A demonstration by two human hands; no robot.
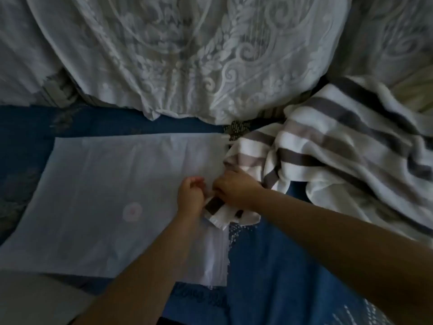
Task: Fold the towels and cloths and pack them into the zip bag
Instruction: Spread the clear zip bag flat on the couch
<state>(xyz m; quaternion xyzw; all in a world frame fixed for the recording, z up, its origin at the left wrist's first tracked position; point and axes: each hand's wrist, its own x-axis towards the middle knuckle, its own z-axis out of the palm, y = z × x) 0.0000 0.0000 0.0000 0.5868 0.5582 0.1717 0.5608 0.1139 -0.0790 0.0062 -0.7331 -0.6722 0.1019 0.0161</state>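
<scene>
Right now the right hand (234, 188) grips a corner of the striped towel (328, 156) beside the pale flat cloth (105, 195); the left hand (191, 195) curls loosely, grip unclear. Pulling the bunched towel could drag and rumple that cloth

Two bare forearms, no sleeves, left hand (189, 195), right hand (236, 187)
</scene>
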